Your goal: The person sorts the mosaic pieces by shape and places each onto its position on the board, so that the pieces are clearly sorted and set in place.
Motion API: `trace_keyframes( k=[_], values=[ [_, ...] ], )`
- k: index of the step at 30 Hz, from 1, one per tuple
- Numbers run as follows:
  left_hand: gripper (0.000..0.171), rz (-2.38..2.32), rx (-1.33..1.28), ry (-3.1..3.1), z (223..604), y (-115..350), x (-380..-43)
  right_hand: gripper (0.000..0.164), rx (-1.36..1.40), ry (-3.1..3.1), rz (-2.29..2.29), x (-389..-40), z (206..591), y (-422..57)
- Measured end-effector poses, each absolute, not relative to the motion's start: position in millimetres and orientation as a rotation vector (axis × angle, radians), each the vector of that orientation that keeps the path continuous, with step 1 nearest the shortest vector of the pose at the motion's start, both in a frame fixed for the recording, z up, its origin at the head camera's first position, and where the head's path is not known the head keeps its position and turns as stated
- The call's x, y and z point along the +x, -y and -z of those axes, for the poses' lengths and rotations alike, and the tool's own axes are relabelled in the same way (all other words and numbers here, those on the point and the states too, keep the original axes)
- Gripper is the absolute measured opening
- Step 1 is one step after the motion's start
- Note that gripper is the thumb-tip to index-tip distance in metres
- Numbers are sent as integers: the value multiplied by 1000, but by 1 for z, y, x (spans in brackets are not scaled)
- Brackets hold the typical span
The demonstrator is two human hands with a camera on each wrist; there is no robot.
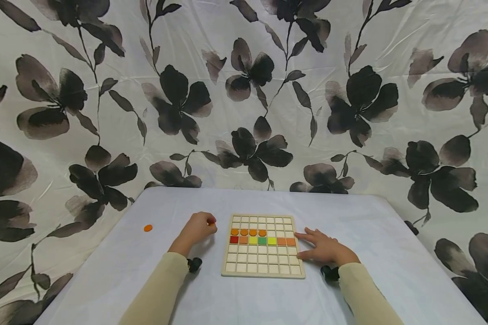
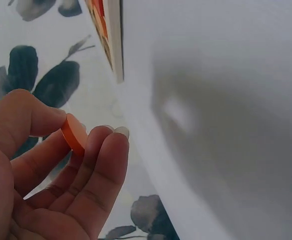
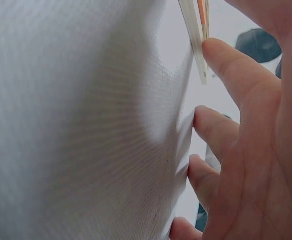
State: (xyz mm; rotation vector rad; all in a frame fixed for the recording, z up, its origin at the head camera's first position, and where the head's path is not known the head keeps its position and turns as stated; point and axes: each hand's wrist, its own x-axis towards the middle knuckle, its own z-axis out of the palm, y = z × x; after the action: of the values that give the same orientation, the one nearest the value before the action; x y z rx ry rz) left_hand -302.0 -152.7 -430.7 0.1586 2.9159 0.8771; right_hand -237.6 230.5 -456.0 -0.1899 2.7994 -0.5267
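Observation:
Between thumb and fingers, my left hand (image 1: 198, 227) pinches an orange disc (image 2: 75, 134), held left of a wooden grid board (image 1: 263, 274). Across the board runs a row of coloured squares: red, orange, yellow, green (image 1: 262, 241), yellow-green, then two orange. Above the row's left part sit several orange discs (image 1: 244, 232) side by side, one to a cell. My right hand (image 1: 323, 247) lies with spread fingers at the board's right edge. In the right wrist view its index fingertip (image 3: 213, 47) is right at the board's rim and other fingertips rest on the white tabletop.
One more orange disc (image 1: 148, 228) lies on the white table (image 1: 118, 280), well left of the left hand. Behind the table hangs a white cloth (image 1: 305, 171) with dark flowers. Each wrist wears a small black device (image 1: 194, 265).

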Motion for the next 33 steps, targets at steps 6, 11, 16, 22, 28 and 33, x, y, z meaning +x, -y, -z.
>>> trace_keyframes(
  k=[6,11,16,22,28,33],
  values=[
    [30,-864,213,-2925,429,141,-303,81,-190,-2799,528,-237,456,-230],
    [27,-857,264,-2934,429,132,-304,81,-185,-2799,521,-237,456,-230],
    [24,-870,291,-2920,426,123,-302,81,-181,-2802,519,-237,456,-230],
    [27,-901,266,-2893,426,112,-301,81,-182,-2805,518,-237,457,-230],
    [28,-936,291,-2887,424,105,-300,81,-186,-2810,517,-237,457,-230],
    [27,-953,304,-2889,425,100,-299,81,-189,-2809,522,-238,457,-231]
  ],
)
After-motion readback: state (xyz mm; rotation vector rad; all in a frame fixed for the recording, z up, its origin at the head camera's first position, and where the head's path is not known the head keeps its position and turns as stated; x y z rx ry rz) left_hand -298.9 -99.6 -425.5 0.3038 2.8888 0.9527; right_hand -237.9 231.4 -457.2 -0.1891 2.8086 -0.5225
